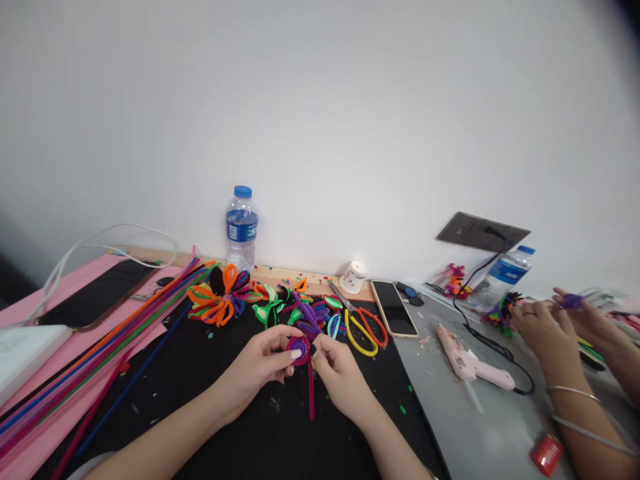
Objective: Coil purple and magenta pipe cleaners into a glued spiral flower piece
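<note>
My left hand (260, 367) and my right hand (340, 373) meet over the black mat (200, 400). Both pinch a small coiled pipe-cleaner piece (299, 347), purple in the middle with a magenta ring, whose magenta stem (311, 393) hangs down between my hands. The left fingers close on the coil's left side, and the right fingertips close on its right edge. Just behind lie finished pipe-cleaner flowers (225, 297) in orange, green and purple, and yellow-and-red scissors (363, 327).
Long pipe cleaners (100, 347) lie on pink paper at the left beside a phone (97, 297). A water bottle (241, 227), a white cup (353, 277), a second phone (394, 308) and a pink glue gun (470, 363) stand nearby. Another person's hands (550, 320) work at the right.
</note>
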`<state>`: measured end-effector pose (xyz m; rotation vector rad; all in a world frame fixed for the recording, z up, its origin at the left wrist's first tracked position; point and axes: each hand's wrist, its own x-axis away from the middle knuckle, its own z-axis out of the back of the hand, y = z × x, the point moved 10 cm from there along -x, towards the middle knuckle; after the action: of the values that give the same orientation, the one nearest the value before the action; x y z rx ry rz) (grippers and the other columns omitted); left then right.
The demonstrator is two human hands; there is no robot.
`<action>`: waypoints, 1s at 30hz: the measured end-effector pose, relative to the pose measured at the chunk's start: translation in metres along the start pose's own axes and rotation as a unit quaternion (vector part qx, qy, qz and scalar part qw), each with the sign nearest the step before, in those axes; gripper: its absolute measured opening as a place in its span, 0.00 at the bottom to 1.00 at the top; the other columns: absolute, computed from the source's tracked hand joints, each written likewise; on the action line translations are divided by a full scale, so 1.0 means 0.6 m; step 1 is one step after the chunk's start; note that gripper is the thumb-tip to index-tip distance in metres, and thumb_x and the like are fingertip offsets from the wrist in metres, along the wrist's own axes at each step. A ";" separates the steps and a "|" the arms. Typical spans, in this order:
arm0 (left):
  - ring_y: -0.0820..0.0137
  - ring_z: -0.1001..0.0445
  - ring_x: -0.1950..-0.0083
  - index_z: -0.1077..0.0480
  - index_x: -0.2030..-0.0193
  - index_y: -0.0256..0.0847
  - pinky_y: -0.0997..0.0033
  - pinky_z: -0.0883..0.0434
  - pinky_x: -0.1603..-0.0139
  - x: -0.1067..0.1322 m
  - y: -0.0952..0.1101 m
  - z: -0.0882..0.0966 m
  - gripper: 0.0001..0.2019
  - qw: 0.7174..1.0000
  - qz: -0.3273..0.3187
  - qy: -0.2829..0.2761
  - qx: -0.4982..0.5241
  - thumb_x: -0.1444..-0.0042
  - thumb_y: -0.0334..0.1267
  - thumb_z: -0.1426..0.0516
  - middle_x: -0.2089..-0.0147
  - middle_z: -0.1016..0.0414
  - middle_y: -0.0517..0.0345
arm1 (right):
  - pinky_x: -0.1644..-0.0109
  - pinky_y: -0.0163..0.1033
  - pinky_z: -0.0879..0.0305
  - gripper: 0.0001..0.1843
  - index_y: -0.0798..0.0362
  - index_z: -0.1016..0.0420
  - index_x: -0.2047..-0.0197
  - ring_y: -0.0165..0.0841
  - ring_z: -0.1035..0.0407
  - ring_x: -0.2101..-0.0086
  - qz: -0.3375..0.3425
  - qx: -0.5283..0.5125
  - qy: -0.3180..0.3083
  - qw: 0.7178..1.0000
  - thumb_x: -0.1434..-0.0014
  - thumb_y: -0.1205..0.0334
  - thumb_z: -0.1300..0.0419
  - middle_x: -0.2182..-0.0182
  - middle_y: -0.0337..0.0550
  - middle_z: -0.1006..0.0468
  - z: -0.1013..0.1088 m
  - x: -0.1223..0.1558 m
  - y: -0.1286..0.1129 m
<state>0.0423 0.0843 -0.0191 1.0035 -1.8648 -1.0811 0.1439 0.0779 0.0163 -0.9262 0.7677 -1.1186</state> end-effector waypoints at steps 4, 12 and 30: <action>0.76 0.32 0.72 0.30 0.60 0.39 0.77 0.35 0.71 0.002 0.004 -0.001 0.12 1.000 -0.007 -0.002 -0.014 0.52 0.36 0.38 0.69 0.31 0.62 | 0.75 0.33 0.56 0.12 0.51 0.47 0.77 0.26 0.54 0.78 0.003 0.011 -0.009 1.000 0.41 0.67 0.53 0.80 0.30 0.49 0.001 -0.001 -0.001; 0.76 0.31 0.73 0.30 0.62 0.39 0.76 0.33 0.71 0.002 0.002 0.000 0.11 1.000 0.002 0.003 -0.014 0.51 0.39 0.38 0.69 0.30 0.61 | 0.74 0.33 0.55 0.13 0.52 0.47 0.77 0.26 0.53 0.78 0.004 0.034 -0.017 0.999 0.41 0.67 0.52 0.81 0.30 0.49 0.000 0.000 -0.004; 0.78 0.31 0.74 0.28 0.64 0.38 0.79 0.33 0.72 0.000 0.000 0.036 0.11 0.996 -0.002 0.083 0.029 0.52 0.39 0.37 0.74 0.30 0.63 | 0.73 0.32 0.53 0.14 0.52 0.47 0.75 0.26 0.49 0.77 0.007 0.088 -0.042 0.995 0.37 0.65 0.55 0.79 0.31 0.44 0.000 0.001 0.002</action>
<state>0.0237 0.0912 -0.0271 1.0959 -1.7683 -0.9218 0.1443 0.0776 0.0153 -0.8129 0.5973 -1.1087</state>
